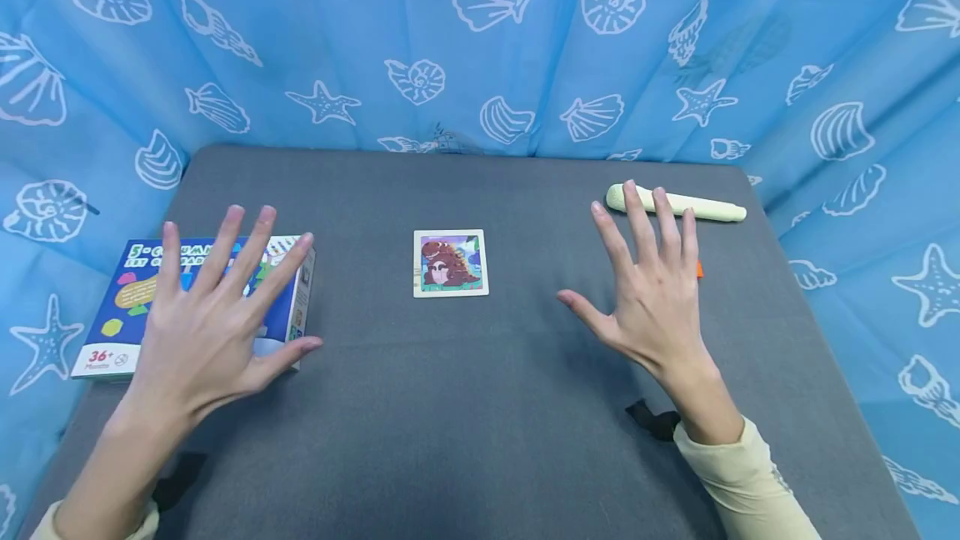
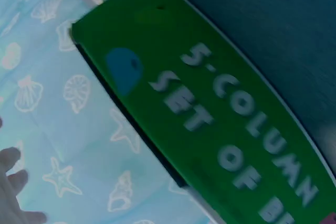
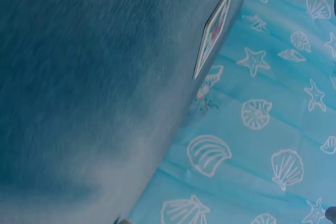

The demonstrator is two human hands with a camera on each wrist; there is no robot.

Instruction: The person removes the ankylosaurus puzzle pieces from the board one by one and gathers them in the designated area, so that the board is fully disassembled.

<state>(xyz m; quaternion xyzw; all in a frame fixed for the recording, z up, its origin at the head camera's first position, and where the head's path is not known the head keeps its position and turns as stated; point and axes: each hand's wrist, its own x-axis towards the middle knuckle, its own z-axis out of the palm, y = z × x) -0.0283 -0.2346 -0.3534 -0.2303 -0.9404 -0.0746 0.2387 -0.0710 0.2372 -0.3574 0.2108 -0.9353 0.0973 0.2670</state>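
My left hand point(image 1: 206, 332) hovers palm down with its fingers spread, in front of a blue boxed set point(image 1: 112, 307); part of the box is hidden behind it. The green side of that box point(image 2: 173, 93) fills much of the left wrist view and bears the words "5-COLUMN SET OF". On the right, my right hand point(image 1: 654, 298) is likewise spread, touching nothing that I can see. Between the hands lies a small square picture puzzle point(image 1: 450, 263) with a dinosaur on it and a pale frame. The right wrist view shows this puzzle point(image 3: 214, 34) edge-on.
A pale yellow-green, club-shaped stick point(image 1: 708, 207) lies at the back right, just beyond the right fingertips. A small orange thing point(image 1: 700, 270) peeks out beside the right hand, mostly hidden. Behind the grey table point(image 1: 450, 423) hangs a blue shell-patterned curtain point(image 1: 360, 48).
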